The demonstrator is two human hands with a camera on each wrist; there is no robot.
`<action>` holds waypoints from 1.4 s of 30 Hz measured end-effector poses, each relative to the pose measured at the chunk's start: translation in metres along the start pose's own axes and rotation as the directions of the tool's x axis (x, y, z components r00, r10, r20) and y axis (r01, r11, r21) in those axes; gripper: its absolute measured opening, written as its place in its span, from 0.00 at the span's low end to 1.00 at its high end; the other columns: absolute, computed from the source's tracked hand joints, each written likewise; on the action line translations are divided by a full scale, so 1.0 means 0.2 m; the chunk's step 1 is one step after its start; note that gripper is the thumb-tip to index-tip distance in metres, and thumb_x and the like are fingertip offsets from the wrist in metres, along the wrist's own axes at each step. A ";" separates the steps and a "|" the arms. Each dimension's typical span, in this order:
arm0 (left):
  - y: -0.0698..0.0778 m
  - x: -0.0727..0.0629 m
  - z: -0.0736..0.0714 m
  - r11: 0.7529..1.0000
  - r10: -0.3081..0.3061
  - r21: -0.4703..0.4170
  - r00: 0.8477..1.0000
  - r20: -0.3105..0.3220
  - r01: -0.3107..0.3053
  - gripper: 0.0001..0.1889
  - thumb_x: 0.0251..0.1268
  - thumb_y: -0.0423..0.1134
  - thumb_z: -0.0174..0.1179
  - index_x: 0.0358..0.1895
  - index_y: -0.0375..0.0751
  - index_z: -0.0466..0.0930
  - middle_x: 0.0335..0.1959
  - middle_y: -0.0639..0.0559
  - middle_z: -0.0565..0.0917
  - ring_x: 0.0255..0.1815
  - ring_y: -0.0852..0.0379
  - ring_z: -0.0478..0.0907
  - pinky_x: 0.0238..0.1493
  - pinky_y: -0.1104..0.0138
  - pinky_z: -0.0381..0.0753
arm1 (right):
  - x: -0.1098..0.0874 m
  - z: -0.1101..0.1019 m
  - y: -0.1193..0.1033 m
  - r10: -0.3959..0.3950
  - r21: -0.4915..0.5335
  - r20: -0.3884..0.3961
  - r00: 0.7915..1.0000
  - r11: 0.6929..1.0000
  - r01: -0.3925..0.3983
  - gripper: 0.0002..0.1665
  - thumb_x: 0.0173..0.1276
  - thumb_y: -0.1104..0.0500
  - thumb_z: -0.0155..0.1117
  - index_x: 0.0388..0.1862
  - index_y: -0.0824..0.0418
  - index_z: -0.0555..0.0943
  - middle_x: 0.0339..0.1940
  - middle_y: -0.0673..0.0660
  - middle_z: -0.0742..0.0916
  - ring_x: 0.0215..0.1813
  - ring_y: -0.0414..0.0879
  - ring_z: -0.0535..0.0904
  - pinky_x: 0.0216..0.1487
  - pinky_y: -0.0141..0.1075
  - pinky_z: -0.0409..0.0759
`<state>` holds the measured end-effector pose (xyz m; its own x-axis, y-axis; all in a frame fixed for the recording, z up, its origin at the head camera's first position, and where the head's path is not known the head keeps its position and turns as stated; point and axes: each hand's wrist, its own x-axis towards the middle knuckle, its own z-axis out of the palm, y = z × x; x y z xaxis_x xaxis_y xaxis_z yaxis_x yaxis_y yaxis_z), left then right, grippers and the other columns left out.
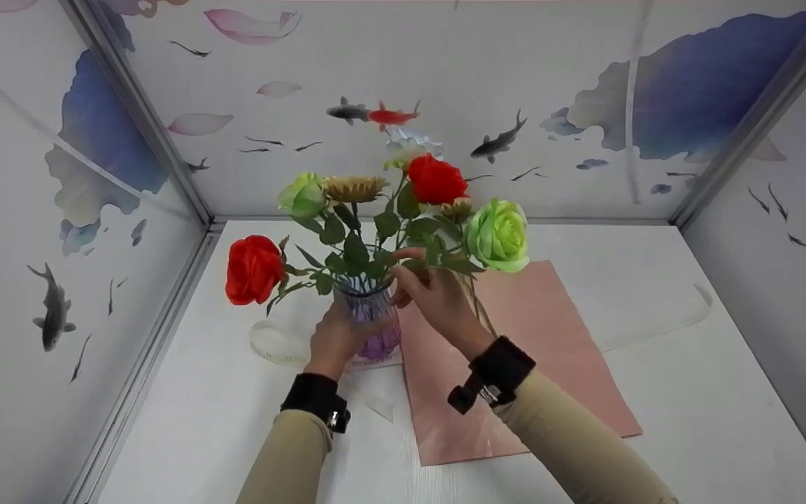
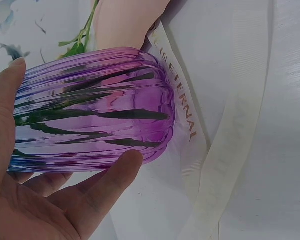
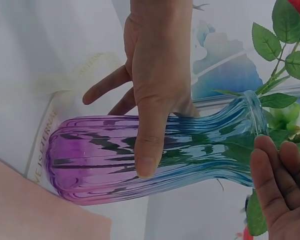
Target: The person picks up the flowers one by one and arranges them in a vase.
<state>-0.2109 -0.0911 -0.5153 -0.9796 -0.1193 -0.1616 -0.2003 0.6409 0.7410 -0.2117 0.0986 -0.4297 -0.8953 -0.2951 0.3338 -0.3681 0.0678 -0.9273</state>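
A ribbed glass vase, purple at the base and blue toward its neck, holds several artificial flowers with their stems inside. My left hand grips the vase around its body, thumb across one side in the right wrist view. At the rim is my right hand, its fingertips beside the glass lip and the leaves; its palm shows nothing held. Around the vase top are a red rose, a pale green rose, a brown sunflower-like bloom, another red rose and a bright green rose.
Pink wrapping paper lies right of the vase on the white table. Cream ribbon with gold lettering runs under and around the vase base. Bare stems pass near my right wrist. Printed panels enclose the table.
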 end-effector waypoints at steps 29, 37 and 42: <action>0.00 -0.02 -0.01 0.999 -0.011 -0.031 1.000 0.007 0.011 0.56 0.53 0.60 0.76 0.79 0.45 0.52 0.73 0.42 0.73 0.72 0.41 0.72 0.71 0.41 0.68 | -0.01 -0.06 0.03 -0.012 0.066 -0.030 0.999 0.998 0.014 0.11 0.79 0.62 0.57 0.55 0.67 0.79 0.40 0.60 0.91 0.42 0.55 0.90 0.47 0.44 0.88; 0.00 -0.02 -0.01 0.999 -0.042 -0.025 0.999 0.011 0.042 0.55 0.53 0.61 0.76 0.78 0.43 0.53 0.72 0.43 0.74 0.71 0.41 0.73 0.70 0.42 0.70 | 0.02 -0.01 0.06 -0.093 -0.028 -0.033 0.995 0.995 0.092 0.06 0.78 0.70 0.55 0.44 0.70 0.80 0.33 0.60 0.88 0.32 0.51 0.89 0.36 0.41 0.89; 0.02 -0.02 -0.01 0.999 -0.042 -0.017 0.999 0.020 0.042 0.53 0.54 0.58 0.76 0.77 0.45 0.53 0.72 0.43 0.74 0.70 0.42 0.74 0.70 0.42 0.71 | 0.02 0.02 0.11 -0.066 -0.084 -0.041 0.997 0.995 0.062 0.08 0.77 0.70 0.56 0.36 0.67 0.80 0.29 0.60 0.87 0.30 0.50 0.86 0.34 0.39 0.87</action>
<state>-0.2086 -0.0895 -0.5112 -0.9699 -0.1310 -0.2055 -0.2418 0.6220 0.7448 -0.2234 0.0955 -0.4490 -0.8786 -0.2595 0.4008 -0.4428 0.1288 -0.8873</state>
